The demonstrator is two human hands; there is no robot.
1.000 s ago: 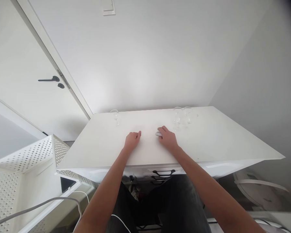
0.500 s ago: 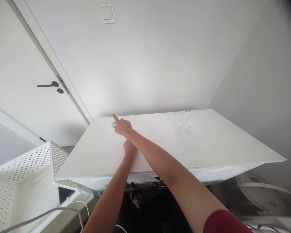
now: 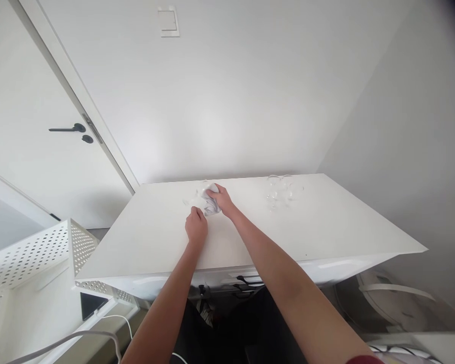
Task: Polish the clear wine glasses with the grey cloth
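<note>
A crumpled white cloth [image 3: 211, 204] is pinched in my right hand [image 3: 223, 199], a little above the white cabinet top. Just to its left, my left hand [image 3: 196, 223] is closed with the fingers curled in, seemingly around a clear glass [image 3: 197, 196]. The glass shows only faintly against the white surface, and the cloth touches or overlaps it. Farther right, several clear stemmed glasses [image 3: 280, 191] stand grouped near the wall.
The white cabinet top [image 3: 326, 222] runs back to a plain wall. To the left are a door with a black handle [image 3: 66, 129] and a perforated white shelf unit [image 3: 30, 253]. Black drawer handles [image 3: 248, 281] show below the front edge. A cable [image 3: 72, 336] curves at lower left.
My right hand has drawn back from the far left, where a finger pointed out, and now grips the cloth in plain view. My left hand has come out from under the right forearm.
</note>
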